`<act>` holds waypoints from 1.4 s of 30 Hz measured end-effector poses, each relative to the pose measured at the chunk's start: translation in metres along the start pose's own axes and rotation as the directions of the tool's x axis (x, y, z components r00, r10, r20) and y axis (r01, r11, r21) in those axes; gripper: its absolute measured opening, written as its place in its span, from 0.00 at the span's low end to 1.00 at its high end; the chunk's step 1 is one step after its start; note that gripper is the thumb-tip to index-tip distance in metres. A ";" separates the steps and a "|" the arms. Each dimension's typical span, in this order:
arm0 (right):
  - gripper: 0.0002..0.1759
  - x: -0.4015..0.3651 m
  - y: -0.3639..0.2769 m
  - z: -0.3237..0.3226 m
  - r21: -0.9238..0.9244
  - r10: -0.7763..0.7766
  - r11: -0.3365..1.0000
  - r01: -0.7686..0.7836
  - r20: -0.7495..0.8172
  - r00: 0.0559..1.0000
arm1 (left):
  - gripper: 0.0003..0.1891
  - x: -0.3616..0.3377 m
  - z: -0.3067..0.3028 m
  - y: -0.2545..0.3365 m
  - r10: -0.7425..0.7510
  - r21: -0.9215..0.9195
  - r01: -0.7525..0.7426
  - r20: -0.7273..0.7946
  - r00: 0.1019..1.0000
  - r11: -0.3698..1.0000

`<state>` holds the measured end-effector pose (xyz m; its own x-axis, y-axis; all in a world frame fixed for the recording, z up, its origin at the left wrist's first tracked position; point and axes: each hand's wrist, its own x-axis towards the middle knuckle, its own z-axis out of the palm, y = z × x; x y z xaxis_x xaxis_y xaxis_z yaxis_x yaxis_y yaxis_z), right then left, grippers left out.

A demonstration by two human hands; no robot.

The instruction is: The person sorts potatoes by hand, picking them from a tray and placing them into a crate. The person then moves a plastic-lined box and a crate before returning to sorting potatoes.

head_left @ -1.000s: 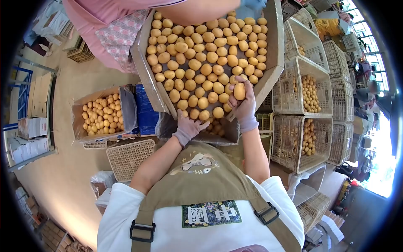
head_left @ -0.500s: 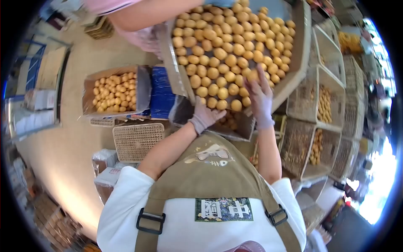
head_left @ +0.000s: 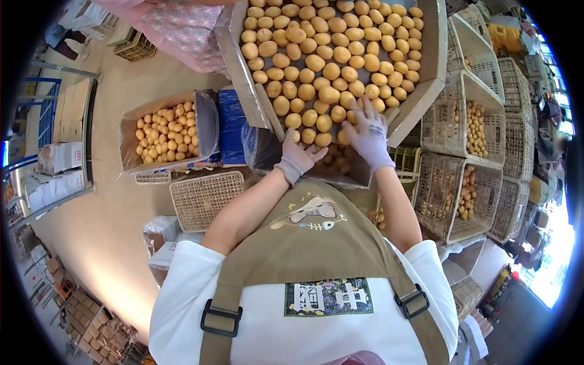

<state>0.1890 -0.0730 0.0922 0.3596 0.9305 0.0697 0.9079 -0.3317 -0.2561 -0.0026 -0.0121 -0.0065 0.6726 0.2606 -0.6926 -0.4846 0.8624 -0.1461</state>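
Round yellow-tan produce that looks like small potatoes (head_left: 329, 94) covers a wide tray (head_left: 416, 114) with raised sides. At the tray's near left corner, my gloved left hand (head_left: 297, 160) rests by the lip, its thumb and fingers apart and nothing gripped. My gloved right hand (head_left: 368, 139) lies palm down with fingers spread, its fingertips touching the potatoes near the front. Below the lip, between my wrists, a plastic-lined box (head_left: 351, 177) holds more potatoes, partly hidden by my hands.
On the left stands a lined carton (head_left: 207, 125) of potatoes beside a blue-wrapped box (head_left: 232, 128). An upturned plastic crate (head_left: 205, 199) lies nearer. Stacked crates (head_left: 433, 194), some with potatoes, line the right. Another person's pink checked clothing (head_left: 182, 33) shows at the tray's far left.
My right hand has come down and left onto the front potatoes. Potatoes near the lip have shifted. The other person's arm has drawn back toward the top edge, and the view has shifted slightly.
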 end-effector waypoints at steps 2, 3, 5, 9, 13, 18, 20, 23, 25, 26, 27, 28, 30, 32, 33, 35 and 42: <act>0.32 -0.009 0.001 0.011 -0.055 -0.052 0.996 0.064 0.206 0.977 | 0.30 0.001 -0.002 0.002 0.028 0.101 -0.019 -0.088 0.996 0.995; 0.31 -0.007 0.006 0.008 -0.073 -0.080 0.992 0.105 0.290 0.954 | 0.29 0.004 -0.005 0.005 0.037 0.173 -0.016 -0.121 0.992 0.985; 0.30 0.000 0.017 0.006 0.019 -0.001 1.000 -0.003 0.172 0.985 | 0.31 0.011 -0.014 0.002 0.096 0.259 -0.047 -0.177 0.980 0.965; 0.27 0.026 0.012 -0.008 0.110 0.121 0.976 -0.188 0.444 0.888 | 0.41 -0.015 0.011 0.009 -0.004 0.171 -0.013 0.096 0.995 0.985; 0.35 0.031 0.005 0.017 0.062 0.088 0.991 -0.119 0.369 0.925 | 0.44 -0.004 0.008 0.004 -0.019 0.142 0.020 -0.010 1.000 0.990; 0.43 0.004 -0.021 0.014 -0.015 -0.053 0.998 0.069 0.490 0.870 | 0.36 -0.012 0.015 0.004 -0.031 0.184 0.028 0.012 0.999 0.983; 0.32 0.005 -0.017 0.007 0.032 -0.082 0.997 0.075 0.406 0.910 | 0.33 -0.011 0.011 0.010 -0.034 0.227 0.017 0.075 0.997 0.974; 0.21 0.025 0.010 0.017 0.442 0.113 0.880 -0.171 0.154 0.982 | 0.24 0.031 -0.057 0.022 0.060 0.753 -0.181 0.185 0.981 0.633; 0.26 0.046 0.021 0.004 0.271 0.117 0.950 -0.152 0.142 0.983 | 0.16 0.018 -0.038 0.018 0.049 0.560 -0.051 0.018 0.999 0.827; 0.30 0.045 0.013 0.004 0.106 0.156 0.980 -0.171 0.135 0.978 | 0.16 0.009 -0.020 0.016 0.043 0.432 -0.048 0.022 0.999 0.900; 0.34 0.035 0.005 0.008 -0.002 0.100 0.995 -0.103 0.246 0.964 | 0.16 0.002 -0.006 0.014 0.035 0.298 -0.041 0.023 0.999 0.954; 0.38 0.025 -0.001 0.009 -0.103 0.056 0.994 -0.021 0.353 0.934 | 0.16 0.002 -0.001 0.014 0.028 0.160 -0.033 0.031 0.999 0.987; 0.38 0.016 0.008 0.007 -0.052 -0.059 0.995 0.088 0.414 0.908 | 0.18 0.004 -0.003 0.015 0.003 0.144 -0.015 0.078 0.997 0.989; 0.33 0.010 0.016 0.012 -0.003 -0.121 0.991 0.135 0.427 0.896 | 0.21 0.003 -0.005 0.015 0.016 0.111 -0.032 0.141 0.990 0.993; 0.31 0.016 0.013 0.006 -0.012 -0.085 0.995 0.101 0.451 0.889 | 0.23 0.002 -0.006 0.015 0.004 0.121 -0.024 0.161 0.987 0.992; 0.25 0.036 0.028 0.011 0.271 -0.056 0.960 -0.071 0.436 0.898 | 0.26 0.004 -0.005 0.019 -0.020 0.145 -0.011 0.206 0.978 0.989; 0.18 0.110 0.009 -0.026 0.151 0.205 0.948 -0.280 0.383 0.901 | 0.36 -0.016 0.034 0.010 -0.008 0.049 0.005 0.067 0.998 0.999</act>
<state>0.2419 0.0222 0.1223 0.4275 0.8295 -0.3594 0.7276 -0.5516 -0.4078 0.0005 0.0069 0.0274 0.7126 0.2821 -0.6424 -0.4533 0.8839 -0.1147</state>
